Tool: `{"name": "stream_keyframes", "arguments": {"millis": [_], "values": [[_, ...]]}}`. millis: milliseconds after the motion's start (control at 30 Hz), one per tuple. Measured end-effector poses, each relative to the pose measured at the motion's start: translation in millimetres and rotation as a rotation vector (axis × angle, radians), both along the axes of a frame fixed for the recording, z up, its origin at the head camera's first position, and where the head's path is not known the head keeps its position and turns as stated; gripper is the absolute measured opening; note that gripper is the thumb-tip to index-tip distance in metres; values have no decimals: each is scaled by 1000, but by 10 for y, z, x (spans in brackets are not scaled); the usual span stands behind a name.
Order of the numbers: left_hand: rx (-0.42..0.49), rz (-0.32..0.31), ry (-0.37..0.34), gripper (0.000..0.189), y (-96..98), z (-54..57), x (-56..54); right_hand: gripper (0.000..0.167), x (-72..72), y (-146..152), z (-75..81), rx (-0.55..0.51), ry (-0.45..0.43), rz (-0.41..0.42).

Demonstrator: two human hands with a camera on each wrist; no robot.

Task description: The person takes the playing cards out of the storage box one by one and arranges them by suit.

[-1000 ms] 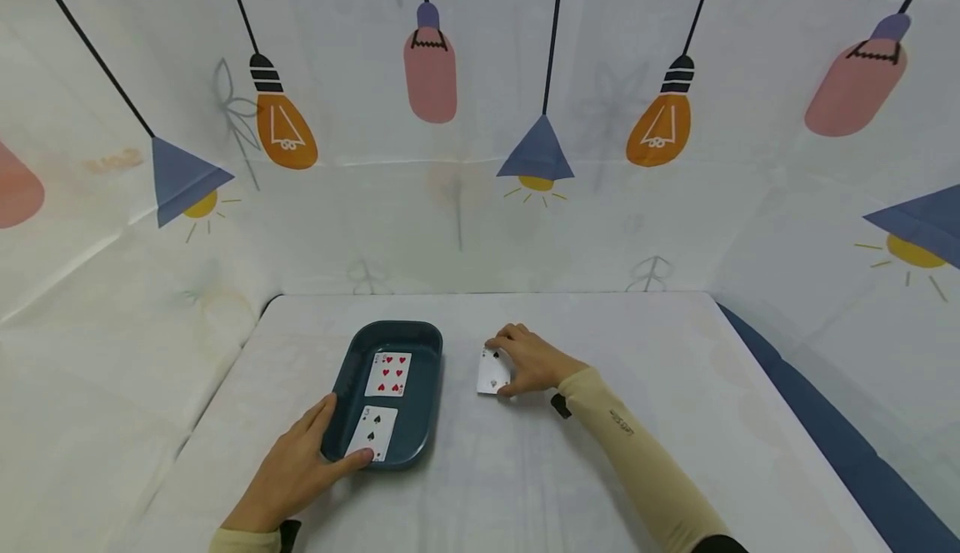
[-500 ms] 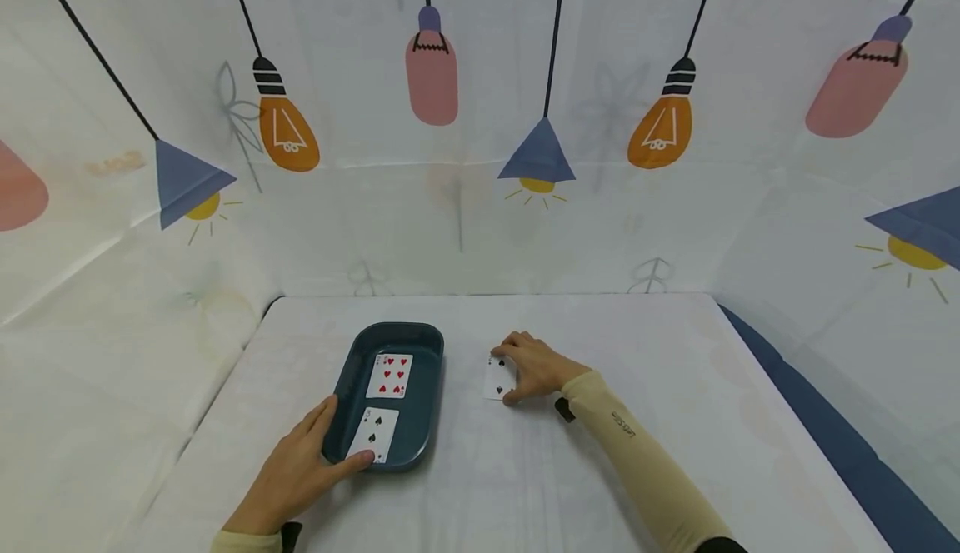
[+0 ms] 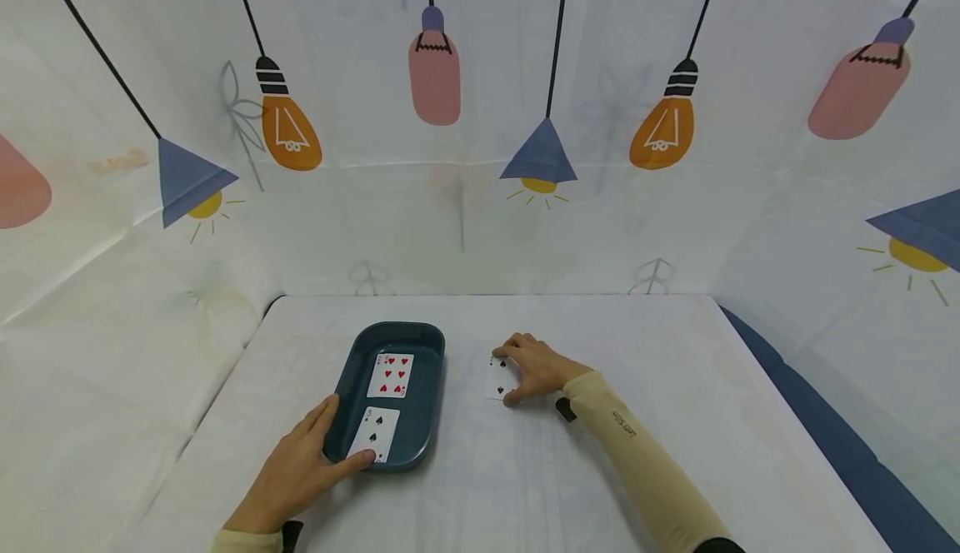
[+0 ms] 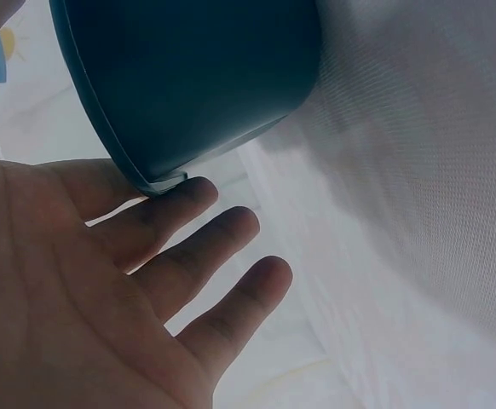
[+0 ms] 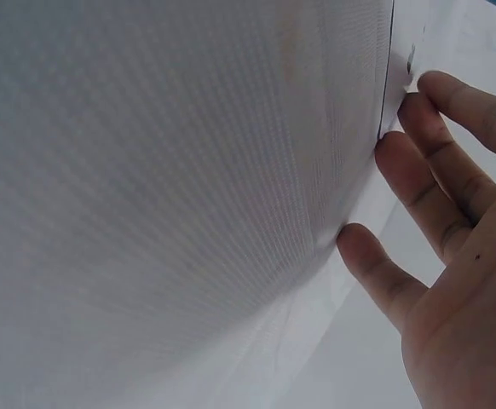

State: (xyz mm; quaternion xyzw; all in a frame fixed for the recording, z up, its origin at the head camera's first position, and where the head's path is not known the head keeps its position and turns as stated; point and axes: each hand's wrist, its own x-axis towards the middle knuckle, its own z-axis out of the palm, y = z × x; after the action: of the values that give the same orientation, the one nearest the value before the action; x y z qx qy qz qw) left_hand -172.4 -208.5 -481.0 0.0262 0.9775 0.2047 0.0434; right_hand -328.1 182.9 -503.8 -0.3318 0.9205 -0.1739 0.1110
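My left hand point(image 3: 288, 470) holds a dark teal tray point(image 3: 420, 420) at its near left corner. Its thumb lies over the rim, while the other fingers extend along the outside, as the left wrist view shows. Two playing cards lie face up in the tray: a six of hearts point(image 3: 390, 376) farther back and a spades card point(image 3: 374, 432) close to the thumb. Right of the tray, a black-suited playing card point(image 3: 496, 382) is face up on the white table. My right hand point(image 3: 538, 367) spans that card, thumb at its near edge and fingertips at its far edge, covering its right part.
The white-covered table point(image 3: 637, 470) reaches back to a pale curtain point(image 3: 337, 228) printed with lamps and bulbs, which also runs along both sides. Dark blue fabric point(image 3: 810, 411) shows beyond the table's right edge.
My right hand and the card under it have shifted slightly to the right and toward me, then stayed put. The left hand and the tray have kept their places.
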Motion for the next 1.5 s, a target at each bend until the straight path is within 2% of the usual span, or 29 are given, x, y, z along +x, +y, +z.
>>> {"name": "stream_keyframes", "arguments": {"millis": [300,600,800,1000,1100,1267,1500], "values": [[10,-5,13,124,-8,-15,0,84,-15,-22,-24,-76,40,-19],[26,-16,34,121,-13,-14,3,85,-10,-132,-2,-126,31,-46],[31,-22,45,120,-19,-19,-1,82,17,-272,92,-198,19,-59],[38,-23,50,120,-20,-19,0,80,21,-468,184,-225,17,-50],[37,-21,47,120,-16,-18,-1,79,31,-576,258,-246,9,-35],[30,-15,33,122,-12,-16,-5,79,22,-761,373,-262,48,-5],[24,-19,28,123,-16,-14,0,81,-25,-968,469,-276,58,33]]}}
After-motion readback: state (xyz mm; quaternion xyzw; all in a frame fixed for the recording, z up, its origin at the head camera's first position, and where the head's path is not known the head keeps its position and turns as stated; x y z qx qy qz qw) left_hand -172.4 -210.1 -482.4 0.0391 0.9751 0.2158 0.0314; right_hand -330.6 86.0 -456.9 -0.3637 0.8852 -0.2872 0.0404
